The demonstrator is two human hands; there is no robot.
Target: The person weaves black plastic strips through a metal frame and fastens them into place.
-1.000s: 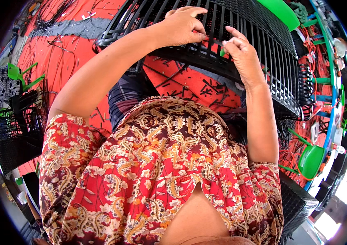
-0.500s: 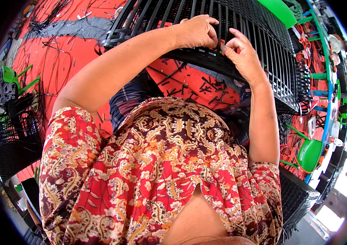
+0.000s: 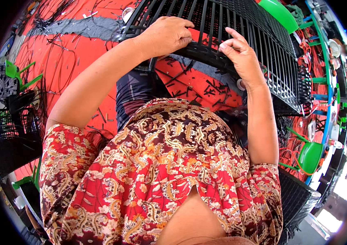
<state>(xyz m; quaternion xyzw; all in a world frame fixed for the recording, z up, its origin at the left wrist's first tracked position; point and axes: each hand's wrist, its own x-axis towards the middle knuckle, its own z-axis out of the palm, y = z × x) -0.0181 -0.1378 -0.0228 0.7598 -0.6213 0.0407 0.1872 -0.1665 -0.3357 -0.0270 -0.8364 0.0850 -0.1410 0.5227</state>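
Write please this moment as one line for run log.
left hand: curled, at black woven frame, hold unclear | right hand: partly curled, at same frame, hold unclear | red floor: black offcuts scattered

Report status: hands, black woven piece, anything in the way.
Left hand at near side of black woven piece, grip unclear. Right hand alongside, half-curled, grip unclear. Black scraps on red floor covering.

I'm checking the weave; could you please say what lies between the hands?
The head view shows black strips between the left hand and the right hand, red floor behind.
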